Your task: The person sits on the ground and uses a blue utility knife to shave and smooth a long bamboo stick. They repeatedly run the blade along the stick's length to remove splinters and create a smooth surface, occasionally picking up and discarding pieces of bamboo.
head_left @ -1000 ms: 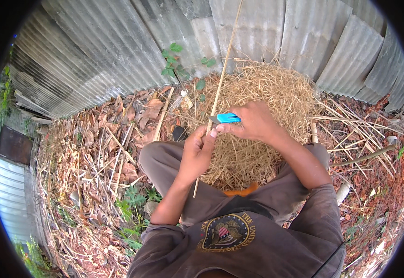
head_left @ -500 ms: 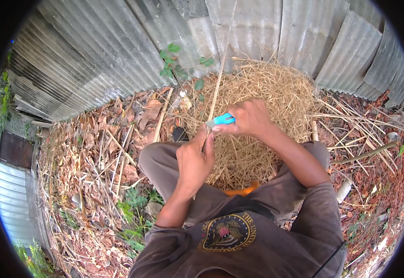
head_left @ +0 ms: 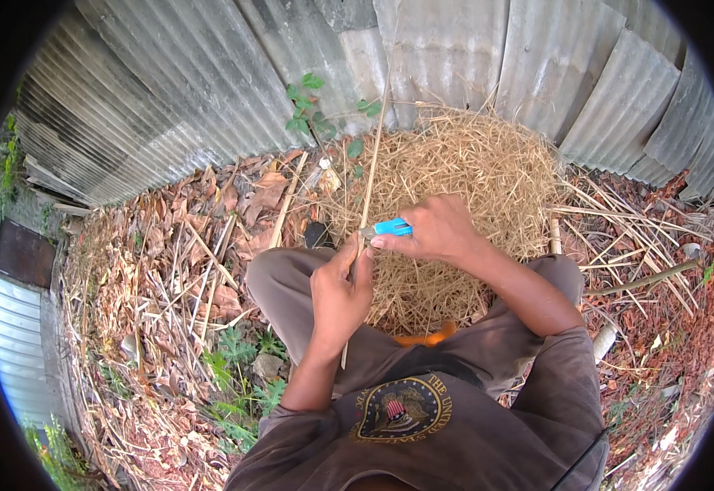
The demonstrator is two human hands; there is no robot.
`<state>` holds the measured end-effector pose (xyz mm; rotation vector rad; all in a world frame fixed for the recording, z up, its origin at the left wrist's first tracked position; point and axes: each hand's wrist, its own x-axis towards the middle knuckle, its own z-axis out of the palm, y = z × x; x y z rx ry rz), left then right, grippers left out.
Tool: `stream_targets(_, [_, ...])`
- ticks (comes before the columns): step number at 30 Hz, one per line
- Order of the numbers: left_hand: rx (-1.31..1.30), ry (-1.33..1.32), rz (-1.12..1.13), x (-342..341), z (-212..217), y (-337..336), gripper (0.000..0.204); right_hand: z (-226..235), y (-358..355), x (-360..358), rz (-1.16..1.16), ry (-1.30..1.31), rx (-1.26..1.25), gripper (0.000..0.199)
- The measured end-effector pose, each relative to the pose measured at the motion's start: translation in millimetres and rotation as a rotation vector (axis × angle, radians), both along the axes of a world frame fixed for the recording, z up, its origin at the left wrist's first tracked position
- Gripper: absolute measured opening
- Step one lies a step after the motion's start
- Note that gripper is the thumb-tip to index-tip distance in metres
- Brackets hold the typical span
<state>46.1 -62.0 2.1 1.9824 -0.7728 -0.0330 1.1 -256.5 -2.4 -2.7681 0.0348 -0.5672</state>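
Thin pale stick [head_left: 371, 172], right at the centre of the action, slanting up from the seated person's lap, its far end in front of the corrugated metal sheets [head_left: 447, 49]! Left hand [head_left: 340, 295] has it, thumb and fingers pinching it from below the cutting point, and the near end pokes out under that hand, over the grey-brown trousers [head_left: 287, 286]. On the other side, the right hand [head_left: 437, 231], fingers closed firmly round a bright blue cutter knife [head_left: 394, 227], blade pointing left and set at the stick, just above the left fingertips. Close quarters, this, with the two thumb tips very near each other!

Behind the hands, a broad heap of dry straw [head_left: 488, 164] fills the ground between the knees and the metal. Something orange [head_left: 426, 336] peeks out at its near edge, mostly hidden, so no telling what it is. Over on the left, brown dry leaves [head_left: 267, 190] everywhere, with a green plant [head_left: 238, 352] beside the thigh. And out on the right, a loose scatter of pale sticks [head_left: 619, 221] lies crisscrossed on the reddish litter, past the other knee.
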Motion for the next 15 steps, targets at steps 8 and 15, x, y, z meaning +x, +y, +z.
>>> stream_targets(8, [0.083,-0.129,0.027,-5,8,-2,0.032,-13,-10,12,0.019,-0.120,-0.078,0.067])
stream_targets(15, [0.053,-0.146,0.024,-10,3,5,0.029,-19,-12,16,0.015,-0.166,-0.117,0.077])
